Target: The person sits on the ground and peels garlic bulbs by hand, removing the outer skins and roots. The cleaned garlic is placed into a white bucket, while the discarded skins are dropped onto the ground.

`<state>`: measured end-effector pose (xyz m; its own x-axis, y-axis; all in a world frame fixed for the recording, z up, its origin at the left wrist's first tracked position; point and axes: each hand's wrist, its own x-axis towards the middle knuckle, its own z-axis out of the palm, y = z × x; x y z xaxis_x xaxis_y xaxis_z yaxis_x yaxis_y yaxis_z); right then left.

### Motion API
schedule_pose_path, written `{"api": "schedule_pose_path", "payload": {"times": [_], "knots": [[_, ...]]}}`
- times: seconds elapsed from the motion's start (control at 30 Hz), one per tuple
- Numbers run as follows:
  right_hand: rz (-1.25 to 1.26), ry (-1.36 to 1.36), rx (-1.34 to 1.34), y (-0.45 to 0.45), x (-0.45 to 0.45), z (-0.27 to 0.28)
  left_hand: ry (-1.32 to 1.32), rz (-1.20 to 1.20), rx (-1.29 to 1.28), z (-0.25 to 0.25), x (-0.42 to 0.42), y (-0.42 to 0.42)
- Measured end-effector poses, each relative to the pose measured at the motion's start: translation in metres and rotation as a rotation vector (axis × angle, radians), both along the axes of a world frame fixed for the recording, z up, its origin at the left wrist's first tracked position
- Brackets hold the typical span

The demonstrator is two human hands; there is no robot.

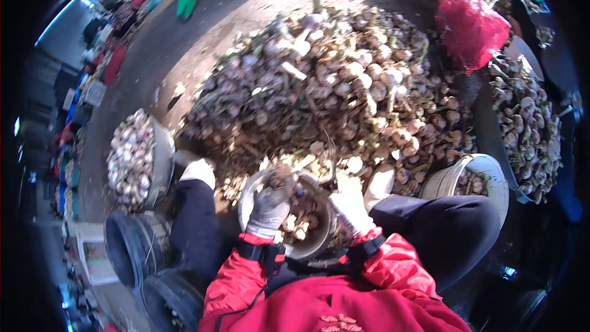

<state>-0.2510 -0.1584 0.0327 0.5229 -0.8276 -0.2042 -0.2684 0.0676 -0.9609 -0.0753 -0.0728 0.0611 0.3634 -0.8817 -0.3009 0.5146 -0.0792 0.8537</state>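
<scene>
My left hand (272, 205), in a dirty grey-white knit glove, is closed around a garlic bulb (281, 177) with roots over the left part of a round metal basin (328, 235). Several garlic bulbs (297, 228) lie in the basin. My right hand (350, 200), in a whiter glove, grips dark metal shears (333, 154), whose blades point away from me at the basin's right rim. Beyond the basin, a large heap of garlic (322, 83) with stalks covers the floor.
A tub heaped with garlic (131, 161) stands left, near black buckets (124, 249). At the right are a white bucket (495, 173), a long container of garlic (528, 124) and a red mesh sack (472, 27). A green dustpan or broom head (186, 2) is at the far left.
</scene>
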Motion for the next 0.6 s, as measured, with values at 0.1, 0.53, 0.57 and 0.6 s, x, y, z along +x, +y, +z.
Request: {"api": "schedule_pose_path", "payload": {"times": [0.1,0.53,0.57,0.6], "knots": [[0.133,0.067,-0.095,0.013,-0.002,0.002,-0.248,-0.041,-0.034,0.006,-0.001,0.023],[0.319,-0.044,-0.663,0.042,0.011,0.013,-1.424,-0.11,-0.023,0.024,-0.012,0.066],[0.317,0.04,-0.641,0.042,0.011,0.008,-1.341,-0.082,-0.021,0.021,-0.016,0.065],[0.331,0.097,-0.635,0.04,0.011,0.002,-1.313,-0.038,-0.087,0.018,-0.02,0.063]]}}
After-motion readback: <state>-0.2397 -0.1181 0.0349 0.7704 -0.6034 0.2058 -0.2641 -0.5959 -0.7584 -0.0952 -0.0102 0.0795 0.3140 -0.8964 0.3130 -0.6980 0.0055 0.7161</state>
